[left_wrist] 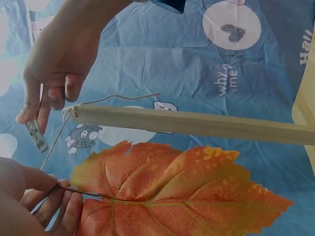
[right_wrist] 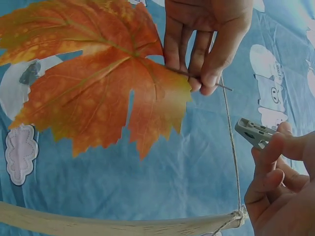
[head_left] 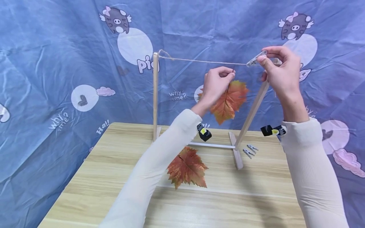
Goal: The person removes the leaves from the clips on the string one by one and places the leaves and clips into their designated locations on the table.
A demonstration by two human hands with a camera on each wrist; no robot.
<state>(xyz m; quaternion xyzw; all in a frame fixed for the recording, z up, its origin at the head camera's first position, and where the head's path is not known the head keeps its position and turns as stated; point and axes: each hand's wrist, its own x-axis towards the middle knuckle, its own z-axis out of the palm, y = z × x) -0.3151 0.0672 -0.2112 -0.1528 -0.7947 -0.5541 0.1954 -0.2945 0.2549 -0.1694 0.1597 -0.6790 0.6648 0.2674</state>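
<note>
My left hand (head_left: 215, 83) pinches the thin stem of an orange maple leaf (head_left: 229, 103), which hangs below the fingers. In the right wrist view the stem tip crosses close to the string (right_wrist: 230, 128). My right hand (head_left: 285, 68) pinches a grey clothespin (head_left: 256, 59) between thumb and forefinger, near the string's right end. The clothespin (right_wrist: 253, 132) stands beside the string in the right wrist view, apart from the leaf. The string (head_left: 199, 60) runs between two wooden posts, knotted at the top of the right post (left_wrist: 197, 123).
A second red-orange leaf (head_left: 188, 167) lies on the wooden table (head_left: 114, 190), partly behind my left sleeve. Two grey clothespins (head_left: 250, 151) lie by the right foot (head_left: 236, 152) of the frame. A white crossbar (head_left: 212, 145) joins the posts. Behind hangs a blue printed cloth (head_left: 71, 57).
</note>
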